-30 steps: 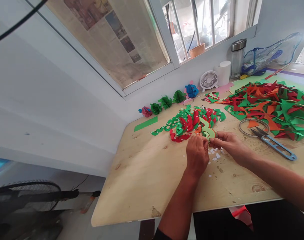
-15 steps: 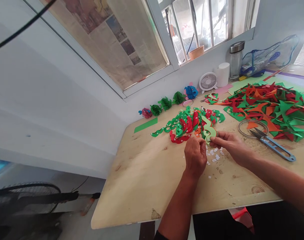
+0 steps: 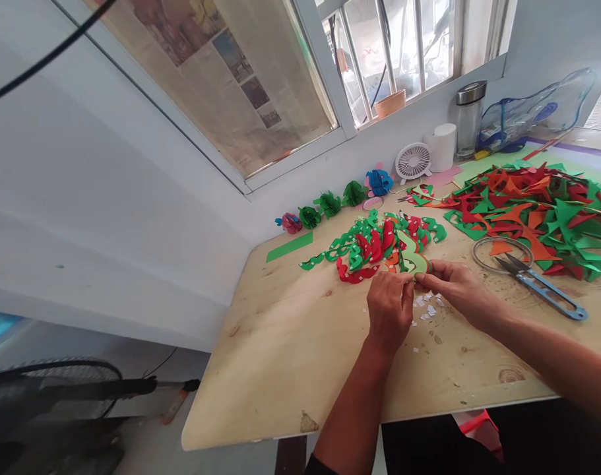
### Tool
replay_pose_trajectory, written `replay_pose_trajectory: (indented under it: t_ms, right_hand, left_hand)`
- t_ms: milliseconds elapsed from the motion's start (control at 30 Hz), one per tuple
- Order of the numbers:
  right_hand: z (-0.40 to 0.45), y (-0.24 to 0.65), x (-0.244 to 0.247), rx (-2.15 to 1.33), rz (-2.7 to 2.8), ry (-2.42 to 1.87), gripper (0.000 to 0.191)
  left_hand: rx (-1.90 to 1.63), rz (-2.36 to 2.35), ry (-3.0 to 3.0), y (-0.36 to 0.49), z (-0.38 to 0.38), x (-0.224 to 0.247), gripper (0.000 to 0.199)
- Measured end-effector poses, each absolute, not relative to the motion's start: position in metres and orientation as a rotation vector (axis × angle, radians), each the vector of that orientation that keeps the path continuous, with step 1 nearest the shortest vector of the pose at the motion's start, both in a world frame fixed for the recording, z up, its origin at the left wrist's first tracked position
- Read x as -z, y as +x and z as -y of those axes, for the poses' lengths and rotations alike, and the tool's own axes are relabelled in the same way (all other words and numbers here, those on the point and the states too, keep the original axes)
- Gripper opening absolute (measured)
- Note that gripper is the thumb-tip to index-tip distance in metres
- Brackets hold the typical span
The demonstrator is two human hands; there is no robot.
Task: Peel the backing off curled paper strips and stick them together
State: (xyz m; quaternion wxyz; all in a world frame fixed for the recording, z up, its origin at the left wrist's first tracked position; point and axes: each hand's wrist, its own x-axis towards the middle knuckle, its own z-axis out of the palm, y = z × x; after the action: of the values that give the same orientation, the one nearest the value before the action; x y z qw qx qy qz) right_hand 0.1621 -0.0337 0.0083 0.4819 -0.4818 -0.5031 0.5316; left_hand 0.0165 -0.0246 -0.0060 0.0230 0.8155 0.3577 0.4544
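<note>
A wavy-edged light green paper strip (image 3: 411,254) stands upright over the table, with other coloured layers behind it. My right hand (image 3: 447,284) pinches its lower right end between thumb and fingers. Closed beside it, my left hand (image 3: 390,305) presses its fingertips to the strip's lower edge; what it pinches there is too small to make out. Just beyond lies a heap of wavy green and red paper strips (image 3: 374,243) dotted with small white squares. Tiny white paper bits (image 3: 430,310) are scattered below my right hand.
Blue thread snips (image 3: 547,290) and a ring of tape (image 3: 503,254) lie to the right, before a large pile of paper scraps (image 3: 537,204). Paper flowers (image 3: 328,204), a small fan (image 3: 413,163) and a glass bottle (image 3: 470,122) line the wall.
My left hand has moved slightly up and right, its fingertips now against the strip's lower edge by my right fingers. The light green strip's layers look a little more parted.
</note>
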Motion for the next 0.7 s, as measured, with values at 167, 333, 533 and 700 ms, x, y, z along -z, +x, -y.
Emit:
replay_pose_trajectory:
  t_ms: [167, 333, 533, 700]
  right_hand:
    - [0.0330, 0.1628, -0.0065, -1.296, 1.248, -1.168, 0.031]
    - [0.0326, 0.1635, -0.0061, -1.283, 1.259, -1.176, 0.035]
    - [0.0325, 0.1641, -0.0050, -1.285, 1.268, -1.173, 0.034]
    - [0.0325, 0.1646, -0.0058, -1.237, 1.284, -1.215, 0.035]
  left_hand:
    - [-1.364, -1.118, 2.535, 0.0162, 0.0246, 0.0065, 0.010]
    - [-1.368, -1.129, 2.521, 0.0157, 0.0245, 0.0070, 0.013]
    - [-1.322, -1.139, 2.524, 0.0162, 0.0236, 0.0065, 0.013]
    - [-1.312, -1.138, 2.541, 0.0169, 0.0230, 0.0078, 0.014]
